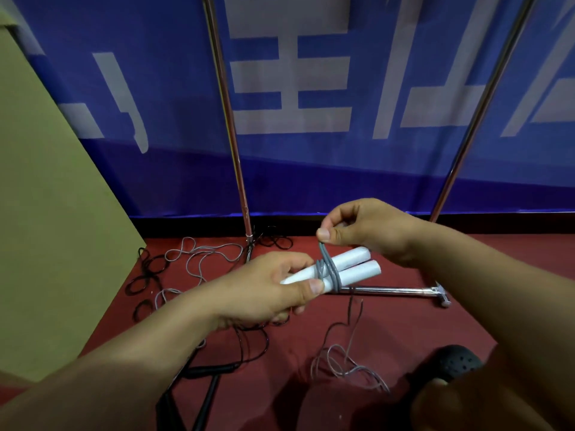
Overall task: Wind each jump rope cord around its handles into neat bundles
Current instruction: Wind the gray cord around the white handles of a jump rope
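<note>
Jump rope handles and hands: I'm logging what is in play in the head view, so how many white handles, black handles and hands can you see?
White handles: 2
Black handles: 2
Hands, left hand and right hand: 2
Total: 6

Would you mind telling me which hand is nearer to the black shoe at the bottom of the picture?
The right hand. It is raised above and to the left of the black shoe, pinching the grey cord. The left hand, gripping the white handles, is farther to the left.
</note>
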`<state>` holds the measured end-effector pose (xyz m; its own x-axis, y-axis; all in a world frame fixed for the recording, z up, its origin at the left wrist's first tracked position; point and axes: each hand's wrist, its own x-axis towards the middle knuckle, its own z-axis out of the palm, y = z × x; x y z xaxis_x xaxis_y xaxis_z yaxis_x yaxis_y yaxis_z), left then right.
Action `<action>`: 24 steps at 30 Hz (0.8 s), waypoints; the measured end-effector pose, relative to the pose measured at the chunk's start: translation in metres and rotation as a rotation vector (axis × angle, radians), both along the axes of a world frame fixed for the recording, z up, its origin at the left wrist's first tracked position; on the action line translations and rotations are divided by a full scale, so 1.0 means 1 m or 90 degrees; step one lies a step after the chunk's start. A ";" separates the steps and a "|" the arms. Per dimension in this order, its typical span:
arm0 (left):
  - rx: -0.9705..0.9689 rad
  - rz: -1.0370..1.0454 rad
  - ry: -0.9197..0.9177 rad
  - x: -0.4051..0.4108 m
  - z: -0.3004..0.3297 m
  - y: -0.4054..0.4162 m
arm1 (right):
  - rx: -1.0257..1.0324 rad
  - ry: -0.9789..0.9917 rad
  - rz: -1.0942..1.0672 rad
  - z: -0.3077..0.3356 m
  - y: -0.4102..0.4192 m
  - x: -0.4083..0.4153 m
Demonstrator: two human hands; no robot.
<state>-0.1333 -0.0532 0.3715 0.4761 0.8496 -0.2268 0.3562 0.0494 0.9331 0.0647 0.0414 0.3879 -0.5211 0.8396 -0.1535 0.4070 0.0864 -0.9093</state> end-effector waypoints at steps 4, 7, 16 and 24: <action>-0.032 -0.008 -0.121 0.002 0.003 0.000 | -0.226 0.142 0.056 0.000 0.000 -0.001; -0.012 0.032 -0.194 0.001 0.004 0.002 | -0.234 0.103 0.063 -0.004 0.000 -0.010; 0.002 0.344 -0.267 -0.012 0.002 0.017 | -0.189 0.075 -0.055 -0.009 -0.018 -0.041; 0.042 0.474 -0.151 -0.019 -0.005 0.023 | -0.115 0.021 -0.074 -0.013 -0.025 -0.048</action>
<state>-0.1524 -0.0298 0.3661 -0.1942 0.9726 -0.1277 0.0422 0.1384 0.9895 0.0171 0.0163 0.3750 -0.4296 0.8544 -0.2922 0.3750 -0.1255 -0.9185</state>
